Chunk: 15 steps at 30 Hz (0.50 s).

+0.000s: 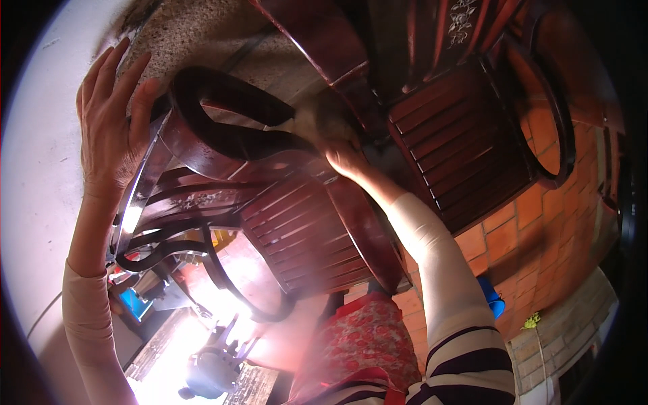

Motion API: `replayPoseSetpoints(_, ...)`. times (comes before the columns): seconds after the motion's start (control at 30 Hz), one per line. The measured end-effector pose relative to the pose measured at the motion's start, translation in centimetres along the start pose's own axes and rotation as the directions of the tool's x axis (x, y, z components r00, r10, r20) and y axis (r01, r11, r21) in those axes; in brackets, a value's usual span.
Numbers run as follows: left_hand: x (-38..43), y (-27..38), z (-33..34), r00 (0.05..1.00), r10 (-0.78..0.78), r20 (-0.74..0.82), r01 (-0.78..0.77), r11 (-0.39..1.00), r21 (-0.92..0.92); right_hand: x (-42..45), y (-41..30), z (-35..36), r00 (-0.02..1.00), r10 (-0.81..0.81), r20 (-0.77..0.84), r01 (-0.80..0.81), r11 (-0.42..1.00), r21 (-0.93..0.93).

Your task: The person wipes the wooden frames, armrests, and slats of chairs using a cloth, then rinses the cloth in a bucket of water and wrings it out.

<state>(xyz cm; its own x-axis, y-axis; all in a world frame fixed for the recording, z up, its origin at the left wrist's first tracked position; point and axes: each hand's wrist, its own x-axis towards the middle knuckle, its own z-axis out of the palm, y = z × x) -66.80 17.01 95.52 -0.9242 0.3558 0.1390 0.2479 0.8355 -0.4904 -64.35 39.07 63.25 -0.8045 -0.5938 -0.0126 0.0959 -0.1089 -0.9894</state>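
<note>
My left hand [114, 111] is raised at the left, fingers apart, beside the pale wall and against the edge of a dark red-brown wooden chair's back. That chair has a slatted seat [309, 233] and a broad curved armrest [217, 131]. My right hand [343, 156] reaches across to the far end of the armrest; its fingers are in shadow and blurred, so whether it grips anything cannot be told. A second slatted wooden chair [460, 142], with a floral inlay on its back, stands to the right.
The pale wall [40, 136] runs along the left. Orange floor tiles [529, 212] show at the right, with a blue plastic object [491, 298]. A grey plastic stool [215, 367] stands in glare at the lower left. Speckled stone flooring [187, 40] lies beyond the chair.
</note>
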Motion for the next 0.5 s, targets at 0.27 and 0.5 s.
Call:
replayPoseSetpoints(0.27, 0.0, 0.2, 0.2, 0.999, 0.020, -0.035, -0.017, 0.998, 0.063, -1.6, 4.4, -0.8, 0.818, -0.550, 0.166, 0.301, 0.164, -0.939)
replayPoseSetpoints(0.5, 0.5, 0.2, 0.7, 0.999, 0.027, -0.034, -0.023, 0.994, 0.111, 3.8, 10.6, -0.8, 0.950, 0.047, 0.309, -0.122, 0.966, 0.229)
